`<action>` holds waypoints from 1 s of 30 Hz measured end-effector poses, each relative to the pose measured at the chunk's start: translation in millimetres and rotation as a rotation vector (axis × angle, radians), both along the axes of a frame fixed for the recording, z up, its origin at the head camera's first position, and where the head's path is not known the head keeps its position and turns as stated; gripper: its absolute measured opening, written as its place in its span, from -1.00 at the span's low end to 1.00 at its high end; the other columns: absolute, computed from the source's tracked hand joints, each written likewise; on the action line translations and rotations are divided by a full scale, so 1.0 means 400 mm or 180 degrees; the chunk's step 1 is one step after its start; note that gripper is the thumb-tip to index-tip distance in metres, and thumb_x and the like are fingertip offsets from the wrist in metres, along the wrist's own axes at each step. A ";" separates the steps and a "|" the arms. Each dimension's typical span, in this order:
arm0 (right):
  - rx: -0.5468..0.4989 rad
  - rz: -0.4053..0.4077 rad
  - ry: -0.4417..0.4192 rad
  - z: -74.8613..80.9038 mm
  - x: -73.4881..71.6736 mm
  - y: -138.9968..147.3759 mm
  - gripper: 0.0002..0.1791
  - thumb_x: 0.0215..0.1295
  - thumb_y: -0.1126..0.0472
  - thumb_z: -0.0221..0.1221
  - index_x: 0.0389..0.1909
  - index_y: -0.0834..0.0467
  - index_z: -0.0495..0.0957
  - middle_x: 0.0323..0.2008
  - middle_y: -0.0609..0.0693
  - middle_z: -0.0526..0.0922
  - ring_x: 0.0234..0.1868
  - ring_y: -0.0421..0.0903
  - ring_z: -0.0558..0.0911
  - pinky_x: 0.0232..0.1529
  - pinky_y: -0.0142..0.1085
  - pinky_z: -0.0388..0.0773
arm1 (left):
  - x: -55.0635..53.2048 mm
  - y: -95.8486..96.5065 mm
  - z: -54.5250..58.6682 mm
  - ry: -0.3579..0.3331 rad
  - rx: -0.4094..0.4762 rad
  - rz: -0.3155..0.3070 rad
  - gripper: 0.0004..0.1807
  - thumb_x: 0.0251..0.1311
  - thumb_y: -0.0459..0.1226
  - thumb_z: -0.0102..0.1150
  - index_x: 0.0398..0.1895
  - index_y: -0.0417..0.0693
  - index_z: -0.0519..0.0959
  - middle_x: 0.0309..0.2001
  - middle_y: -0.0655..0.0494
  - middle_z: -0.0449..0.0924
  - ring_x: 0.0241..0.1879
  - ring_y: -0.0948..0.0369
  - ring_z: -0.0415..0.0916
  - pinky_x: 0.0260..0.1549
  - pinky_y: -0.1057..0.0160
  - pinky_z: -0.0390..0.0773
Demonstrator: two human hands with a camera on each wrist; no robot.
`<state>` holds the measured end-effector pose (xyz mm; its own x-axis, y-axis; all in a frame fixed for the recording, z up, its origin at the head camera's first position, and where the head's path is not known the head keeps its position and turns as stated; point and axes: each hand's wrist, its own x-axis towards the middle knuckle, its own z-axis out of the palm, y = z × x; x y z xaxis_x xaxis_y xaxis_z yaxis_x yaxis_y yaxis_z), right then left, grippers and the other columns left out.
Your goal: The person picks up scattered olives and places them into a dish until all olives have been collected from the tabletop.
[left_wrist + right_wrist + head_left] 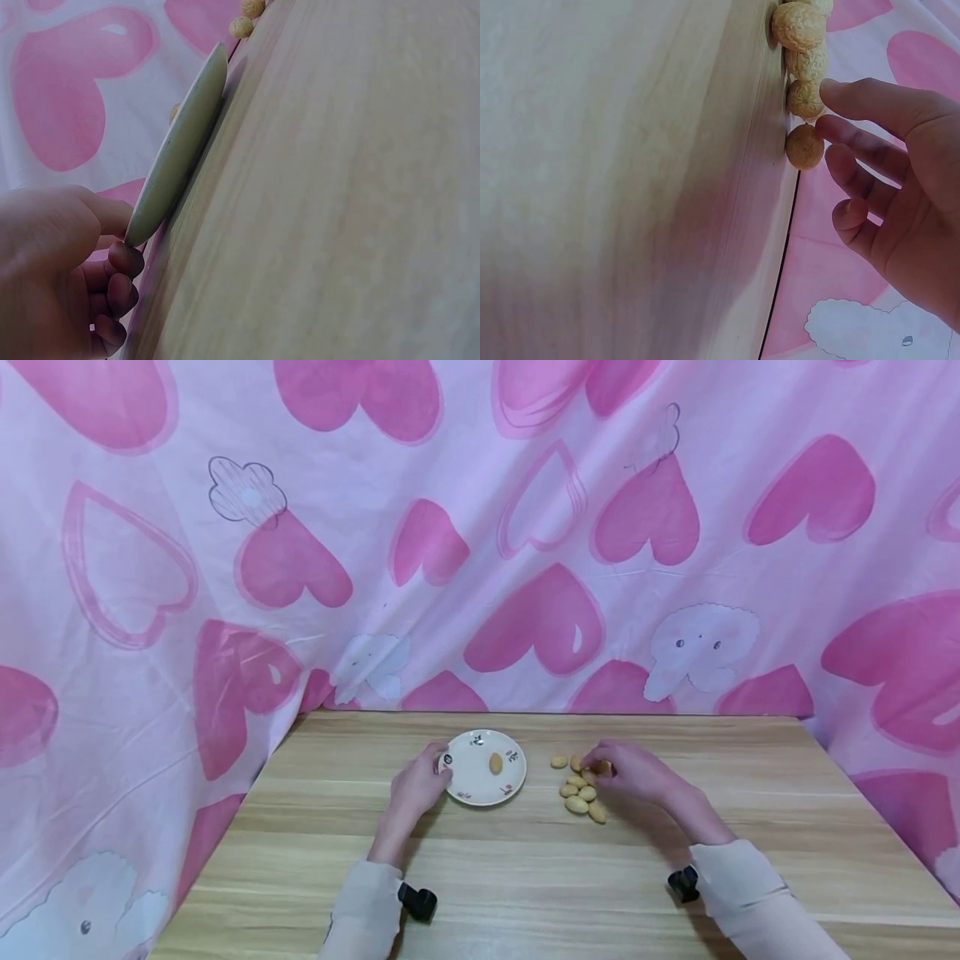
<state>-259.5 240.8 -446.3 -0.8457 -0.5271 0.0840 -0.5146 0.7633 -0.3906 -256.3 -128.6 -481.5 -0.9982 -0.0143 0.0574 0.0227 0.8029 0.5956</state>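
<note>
A small round white plate [482, 790] with little printed motifs lies on the wooden table, and one tan nut in its shell [496, 763] sits on it. My left hand [420, 782] pinches the plate's left rim, thumb above and fingers beneath; the left wrist view shows the plate [180, 157] from its side. To the right of the plate lie several rough-shelled tan nuts [577, 805] in a loose group. At that group's right side is my right hand [632, 768]. In the right wrist view its thumb and forefinger reach the nearest nuts [805, 146], with a gap between the fingertips.
The wooden table [517, 893] carries the plate and nuts near its back edge. Behind and at both sides hangs a pink cloth [480, 477] printed with hearts. A small black device [417, 902] is worn at each wrist.
</note>
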 end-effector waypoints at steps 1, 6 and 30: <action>0.0001 -0.0011 -0.0028 0.000 0.001 -0.001 -0.71 0.21 0.32 0.28 -0.04 0.08 0.70 -0.15 -0.07 0.65 -0.16 -0.11 0.60 -0.11 -0.18 0.57 | 0.000 0.000 0.000 0.0003 -0.0003 0.0004 -0.47 0.22 -0.17 0.21 0.30 0.05 0.48 -0.42 0.13 0.55 -0.41 0.17 0.46 -0.36 0.12 0.40; 0.0041 -0.0068 -0.0147 0.004 0.003 -0.009 -0.67 0.21 0.35 0.26 0.00 0.06 0.70 -0.10 -0.08 0.65 -0.01 -0.06 0.62 0.07 -0.03 0.57 | 0.000 0.000 0.004 0.0029 0.0006 0.0007 -0.48 0.22 -0.18 0.22 0.28 0.05 0.49 -0.43 0.13 0.54 -0.45 0.18 0.44 -0.40 0.16 0.36; 0.0168 -0.0165 -0.0152 0.013 -0.003 -0.014 -0.69 0.21 0.32 0.27 -0.05 -0.01 0.71 -0.11 -0.13 0.65 0.01 -0.07 0.62 0.12 -0.02 0.55 | -0.001 0.000 0.001 0.0008 0.0045 0.0000 -0.48 0.22 -0.18 0.22 0.29 0.06 0.49 -0.44 0.13 0.53 -0.48 0.19 0.42 -0.44 0.20 0.33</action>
